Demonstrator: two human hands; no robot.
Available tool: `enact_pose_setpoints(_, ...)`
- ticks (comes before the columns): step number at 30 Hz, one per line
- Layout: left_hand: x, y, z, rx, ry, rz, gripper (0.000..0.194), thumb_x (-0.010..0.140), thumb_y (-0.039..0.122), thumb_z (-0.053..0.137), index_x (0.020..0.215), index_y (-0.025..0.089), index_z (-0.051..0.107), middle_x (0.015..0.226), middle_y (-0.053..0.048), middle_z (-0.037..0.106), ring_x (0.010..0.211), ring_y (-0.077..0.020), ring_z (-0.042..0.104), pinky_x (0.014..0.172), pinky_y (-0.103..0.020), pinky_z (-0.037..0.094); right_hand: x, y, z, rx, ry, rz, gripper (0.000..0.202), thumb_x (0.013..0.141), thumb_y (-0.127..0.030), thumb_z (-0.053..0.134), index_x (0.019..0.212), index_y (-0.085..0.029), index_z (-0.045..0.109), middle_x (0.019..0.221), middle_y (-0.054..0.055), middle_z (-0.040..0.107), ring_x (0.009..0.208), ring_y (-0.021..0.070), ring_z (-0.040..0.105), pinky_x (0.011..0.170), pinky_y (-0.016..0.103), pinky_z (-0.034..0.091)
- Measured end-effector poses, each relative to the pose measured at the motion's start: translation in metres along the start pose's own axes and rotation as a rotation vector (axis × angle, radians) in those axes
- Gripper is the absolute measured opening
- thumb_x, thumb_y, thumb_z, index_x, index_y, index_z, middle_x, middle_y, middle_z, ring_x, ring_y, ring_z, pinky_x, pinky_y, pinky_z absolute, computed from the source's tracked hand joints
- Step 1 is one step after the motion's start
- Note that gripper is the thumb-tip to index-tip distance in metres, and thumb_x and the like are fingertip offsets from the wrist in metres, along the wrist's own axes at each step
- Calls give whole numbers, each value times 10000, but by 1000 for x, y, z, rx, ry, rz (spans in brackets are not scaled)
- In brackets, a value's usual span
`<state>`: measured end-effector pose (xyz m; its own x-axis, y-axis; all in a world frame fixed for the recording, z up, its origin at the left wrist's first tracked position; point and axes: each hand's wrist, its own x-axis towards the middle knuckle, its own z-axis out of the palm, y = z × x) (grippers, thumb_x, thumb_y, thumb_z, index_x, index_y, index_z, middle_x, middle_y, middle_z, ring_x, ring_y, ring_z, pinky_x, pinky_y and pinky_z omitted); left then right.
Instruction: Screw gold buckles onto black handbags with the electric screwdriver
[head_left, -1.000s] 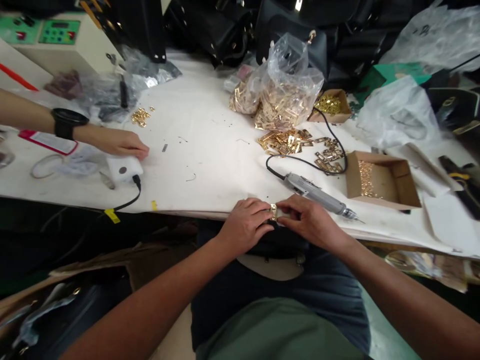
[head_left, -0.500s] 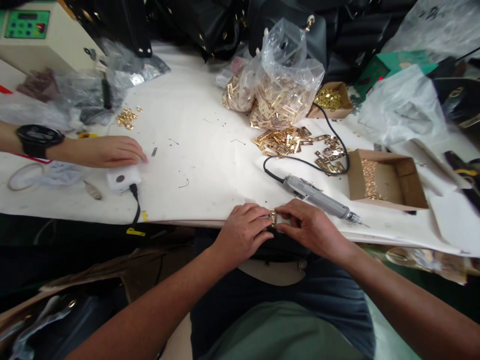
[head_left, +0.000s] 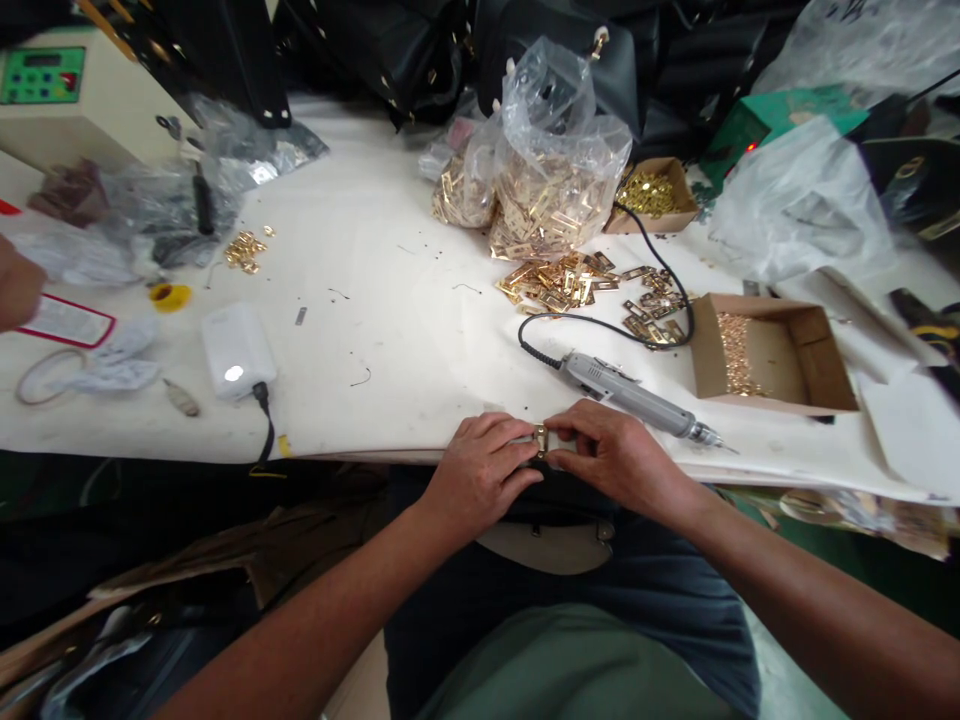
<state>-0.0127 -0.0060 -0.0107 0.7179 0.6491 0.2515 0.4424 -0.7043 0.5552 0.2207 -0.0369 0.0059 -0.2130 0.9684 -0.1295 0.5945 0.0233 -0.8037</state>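
Note:
At the table's front edge, a small gold-coloured metal fitting (head_left: 541, 441) lies between my two hands. My left hand (head_left: 486, 465) is closed on its left side, with fingers bent and pressed together. From the right, my right hand (head_left: 615, 452) pinches close against the fitting, thumb below and fingers above. Something pale shows between those fingertips; its kind is mostly hidden. Below my hands, a bag part with a cream rounded flap (head_left: 551, 548) rests over my lap. A grey electric screwdriver (head_left: 634, 398) lies just beyond my right hand, its bit pointing right.
Gold plates (head_left: 555, 283) lie loose before a clear bag of plates (head_left: 551, 190). An open cardboard box (head_left: 776, 395) holds small copper-coloured pieces. A black cord (head_left: 592, 317) loops behind the screwdriver. At left are a white device (head_left: 238, 350) and another person's hand (head_left: 16, 287).
The other person's hand has pulled away from the white device to the far left edge. A bright spot now shows on the device. My hands keep nearly the same hold.

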Motion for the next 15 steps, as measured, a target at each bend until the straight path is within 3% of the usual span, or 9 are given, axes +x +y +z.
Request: enact_pose_setpoints(15, -1, 6, -2, 78, -61, -16, 216, 985, 294, 667, 1179, 226, 733, 1289, -106, 704, 1190, -284, 634, 997, -479, 524, 0, 1, 2, -15, 2, -20, 239, 875, -202, 737, 1111, -225, 766, 891, 13, 692, 679, 134, 582, 643, 263, 467)
